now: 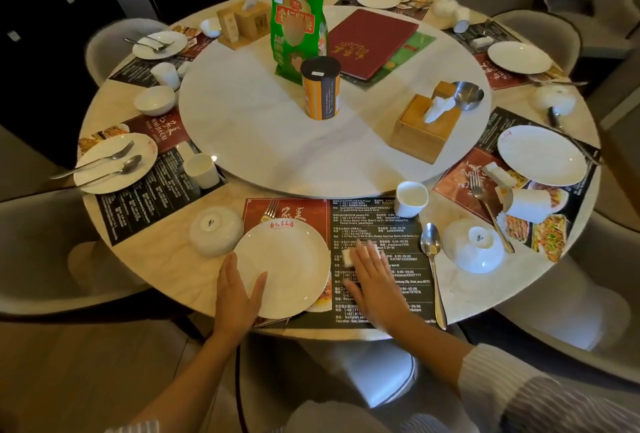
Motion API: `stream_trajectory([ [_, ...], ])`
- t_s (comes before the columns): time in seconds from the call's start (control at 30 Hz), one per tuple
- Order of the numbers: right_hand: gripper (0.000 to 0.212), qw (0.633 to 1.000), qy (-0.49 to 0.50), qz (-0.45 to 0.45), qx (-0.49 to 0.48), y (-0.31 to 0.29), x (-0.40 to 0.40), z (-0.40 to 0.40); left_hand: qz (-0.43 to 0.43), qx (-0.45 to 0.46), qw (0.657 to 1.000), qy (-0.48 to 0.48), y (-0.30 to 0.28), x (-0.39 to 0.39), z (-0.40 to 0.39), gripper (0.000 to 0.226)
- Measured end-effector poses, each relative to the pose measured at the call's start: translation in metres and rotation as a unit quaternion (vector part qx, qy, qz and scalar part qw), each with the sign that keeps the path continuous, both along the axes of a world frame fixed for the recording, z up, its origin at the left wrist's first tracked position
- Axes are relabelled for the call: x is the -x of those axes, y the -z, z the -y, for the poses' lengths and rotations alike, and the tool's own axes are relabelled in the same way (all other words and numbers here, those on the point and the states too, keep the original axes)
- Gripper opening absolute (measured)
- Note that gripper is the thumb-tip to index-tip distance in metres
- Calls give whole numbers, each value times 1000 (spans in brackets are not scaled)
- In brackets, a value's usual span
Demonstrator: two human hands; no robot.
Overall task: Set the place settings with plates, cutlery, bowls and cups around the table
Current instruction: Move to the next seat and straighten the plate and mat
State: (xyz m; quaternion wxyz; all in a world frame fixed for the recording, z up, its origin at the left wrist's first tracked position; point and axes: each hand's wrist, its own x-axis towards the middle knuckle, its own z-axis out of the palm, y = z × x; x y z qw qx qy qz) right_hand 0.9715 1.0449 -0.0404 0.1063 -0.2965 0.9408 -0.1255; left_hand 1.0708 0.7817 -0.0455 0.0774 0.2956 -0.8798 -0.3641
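A white plate with a red logo lies on the near placemat. My left hand rests with straight fingers against the plate's left rim. To the plate's right, my right hand lies flat and blurred on the placemat, fingertips at a small white rest. A fork pokes out from behind the plate. An upturned bowl sits to the left, a spoon and a second upturned bowl to the right, and a white cup behind.
The lazy Susan carries a green bag, an orange can, tissue boxes, a red menu and a metal ashtray. Other settings ring the table, one with a tipped cup. Grey chairs surround it.
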Motion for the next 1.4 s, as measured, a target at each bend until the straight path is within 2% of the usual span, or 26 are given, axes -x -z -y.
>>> stream_trajectory([
  [0.27, 65, 992, 120, 41, -22, -5, 60, 34, 10, -4, 1000, -2, 5, -2, 4, 86],
  [0.57, 69, 993, 96, 49, -51, -8, 90, 36, -3, -10, 1000, 4, 1, -1, 3, 89],
  [0.8, 70, 995, 80, 26, -56, -4, 92, 33, -5, -27, 1000, -2, 1, -1, 4, 88],
  [0.87, 68, 994, 84, -7, -67, -7, 90, 35, -11, -36, 999, -9, -1, -1, 5, 83],
  [1.0, 57, 993, 92, -75, 17, -21, 70, 49, -49, -32, 998, -4, -6, -1, 11, 65],
  [1.07, 45, 992, 96, -47, 74, -21, 55, 56, -54, -23, 998, -2, -7, 0, 16, 61],
  [1.2, 33, 955, 166, 136, 206, -19, 24, 69, -56, -10, 998, -4, -8, -4, 21, 49],
  [1.4, 22, 932, 231, 197, 198, -12, 8, 80, -37, -12, 998, -41, -8, -5, 22, 36],
])
